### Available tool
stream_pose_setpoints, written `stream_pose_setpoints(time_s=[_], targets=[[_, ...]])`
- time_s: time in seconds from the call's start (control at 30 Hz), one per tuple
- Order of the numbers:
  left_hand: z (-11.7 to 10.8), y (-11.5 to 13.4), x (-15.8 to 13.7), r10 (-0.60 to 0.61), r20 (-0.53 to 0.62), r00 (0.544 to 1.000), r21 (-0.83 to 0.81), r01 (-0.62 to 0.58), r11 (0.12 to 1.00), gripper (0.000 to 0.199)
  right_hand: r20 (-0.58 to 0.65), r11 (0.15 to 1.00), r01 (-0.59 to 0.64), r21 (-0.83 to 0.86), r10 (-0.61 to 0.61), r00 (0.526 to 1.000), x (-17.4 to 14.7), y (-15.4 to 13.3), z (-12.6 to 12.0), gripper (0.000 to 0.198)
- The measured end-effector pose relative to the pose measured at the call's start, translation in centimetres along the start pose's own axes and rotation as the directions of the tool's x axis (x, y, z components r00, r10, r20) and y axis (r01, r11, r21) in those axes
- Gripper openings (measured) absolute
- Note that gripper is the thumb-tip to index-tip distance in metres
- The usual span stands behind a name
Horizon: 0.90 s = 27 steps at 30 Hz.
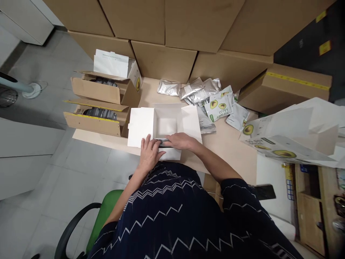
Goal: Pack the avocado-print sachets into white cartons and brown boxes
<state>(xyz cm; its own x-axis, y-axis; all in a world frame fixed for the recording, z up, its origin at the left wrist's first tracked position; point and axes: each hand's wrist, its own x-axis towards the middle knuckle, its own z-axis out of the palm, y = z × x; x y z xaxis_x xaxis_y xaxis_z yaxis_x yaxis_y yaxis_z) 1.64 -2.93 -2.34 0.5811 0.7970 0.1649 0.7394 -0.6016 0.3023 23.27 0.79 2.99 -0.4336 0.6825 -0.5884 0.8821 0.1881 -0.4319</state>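
Note:
A white carton (166, 126) stands open in front of me, its flaps spread outward. Inside its near wall is a dark, shiny packet (162, 143), mostly covered by my fingers, so its exact kind does not show. My right hand (181, 141) reaches over the carton from the right, with its fingers closed on the dark packet. Spread across the left flap's near corner is my left hand (149, 153), fingers apart and palm down, the fingertips near the packet. The far part of the carton's inside shows a bare white bottom.
Two brown cartons (94, 120) with dark packets stand left, a white box (111, 64) behind them. Silver pouches (169, 87) and avocado-printed pouches (219, 107) lie to the right. Stacked brown boxes (164, 59) wall off the back. A larger avocado-printed box (280, 144) is at right.

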Motion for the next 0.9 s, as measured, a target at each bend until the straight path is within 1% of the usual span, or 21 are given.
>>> stream_pose_setpoints(time_s=[0.07, 0.13, 0.27, 0.33, 0.4, 0.43, 0.47, 0.5, 0.53, 0.57, 0.6, 0.63, 0.67, 0.7, 0.73, 0.77, 0.8, 0.83, 0.87, 0.9], targets=[[-0.2, 0.3, 0.0, -0.013, -0.028, 1.000, 0.013, 0.013, 1.000, 0.051, -0.020, 0.999, 0.028, 0.035, -0.028, 0.999, -0.2, -0.1, 0.1, 0.057], [-0.3, 0.7, 0.1, 0.000, -0.033, 0.999, 0.015, 0.000, 1.000, 0.052, -0.027, 0.999, 0.024, 0.035, -0.023, 0.999, -0.2, -0.1, 0.4, 0.057], [-0.3, 1.1, 0.6, 0.096, 0.022, 0.995, -0.040, -0.095, 0.995, 0.045, -0.098, 1.000, -0.001, 0.019, 0.003, 0.995, 0.4, 0.1, 1.5, 0.049], [-0.3, 0.9, 1.0, 0.088, 0.024, 0.996, -0.037, -0.087, 0.996, 0.040, -0.115, 1.000, 0.006, 0.028, -0.003, 0.993, 0.2, 0.0, 1.7, 0.042], [-0.4, 0.5, 1.5, 0.066, 0.011, 0.998, -0.028, -0.066, 0.997, 0.036, -0.132, 0.993, 0.068, 0.096, -0.055, 0.990, -0.8, 0.1, 1.3, 0.035], [-0.4, 0.3, 1.6, 0.064, 0.003, 0.998, -0.030, -0.064, 0.998, 0.033, -0.170, 0.978, 0.122, 0.167, -0.094, 0.981, -1.5, 0.4, 0.8, 0.032], [-0.5, 0.1, 1.8, 0.065, -0.003, 0.998, -0.035, -0.065, 0.997, 0.031, -0.246, 0.951, 0.179, 0.252, -0.116, 0.962, -2.3, 0.9, 0.1, 0.031], [-0.6, 0.0, 1.9, 0.067, -0.007, 0.998, -0.040, -0.067, 0.997, 0.029, -0.356, 0.915, 0.223, 0.335, -0.096, 0.929, -3.0, 1.8, -0.6, 0.032], [-0.6, -0.1, 2.0, 0.069, -0.008, 0.998, -0.044, -0.070, 0.997, 0.027, -0.480, 0.883, 0.239, 0.404, -0.017, 0.877, -3.6, 3.1, -1.5, 0.035], [-0.7, -0.1, 2.0, 0.070, -0.009, 0.998, -0.047, -0.070, 0.996, 0.026, -0.594, 0.863, 0.215, 0.458, 0.117, 0.796, -4.0, 4.8, -2.3, 0.039], [-0.7, -0.1, 2.0, 0.068, -0.012, 0.998, -0.050, -0.069, 0.996, 0.026, -0.675, 0.852, 0.148, 0.503, 0.281, 0.682, -4.2, 6.9, -3.0, 0.044], [-0.7, -0.1, 2.0, 0.064, -0.013, 0.998, -0.055, -0.065, 0.996, 0.025, -0.719, 0.841, 0.048, 0.540, 0.431, 0.546, -4.0, 9.2, -3.6, 0.047], [-0.7, 0.0, 2.0, 0.059, -0.013, 0.998, -0.061, -0.060, 0.996, 0.026, -0.722, 0.809, -0.072, 0.584, 0.558, 0.409, -3.6, 11.7, -4.0, 0.049], [-0.7, 0.0, 2.0, 0.055, -0.013, 0.998, -0.067, -0.055, 0.996, 0.026, -0.688, 0.752, -0.204, 0.627, 0.657, 0.309, -2.9, 14.2, -4.1, 0.055], [-0.7, 0.0, 1.9, 0.051, -0.010, 0.999, -0.070, -0.052, 0.996, 0.027, -0.630, 0.674, -0.337, 0.658, 0.737, 0.245, -2.0, 16.6, -3.9, 0.068], [-0.7, 0.1, 1.9, 0.050, -0.005, 0.999, -0.069, -0.050, 0.996, 0.028, -0.549, 0.565, -0.457, 0.687, 0.816, 0.184, -1.0, 18.7, -3.4, 0.083], [-0.7, 0.1, 1.9, 0.051, 0.001, 0.999, -0.066, -0.051, 0.997, 0.028, -0.467, 0.478, -0.534, 0.697, 0.868, 0.167, 0.0, 20.4, -2.7, 0.097], [-0.7, 0.1, 1.8, 0.053, 0.008, 0.999, -0.060, -0.052, 0.997, 0.029, -0.398, 0.415, -0.585, 0.697, 0.902, 0.167, 1.0, 21.7, -1.9, 0.107], [-0.7, 0.1, 1.8, 0.053, 0.013, 0.998, -0.056, -0.053, 0.997, 0.029, -0.345, 0.374, -0.613, 0.696, 0.923, 0.171, 1.8, 22.7, -0.9, 0.112], [-0.7, 0.1, 1.8, 0.053, 0.018, 0.998, -0.055, -0.052, 0.997, 0.029, -0.318, 0.359, -0.619, 0.698, 0.931, 0.181, 2.5, 23.3, 0.1, 0.113]])
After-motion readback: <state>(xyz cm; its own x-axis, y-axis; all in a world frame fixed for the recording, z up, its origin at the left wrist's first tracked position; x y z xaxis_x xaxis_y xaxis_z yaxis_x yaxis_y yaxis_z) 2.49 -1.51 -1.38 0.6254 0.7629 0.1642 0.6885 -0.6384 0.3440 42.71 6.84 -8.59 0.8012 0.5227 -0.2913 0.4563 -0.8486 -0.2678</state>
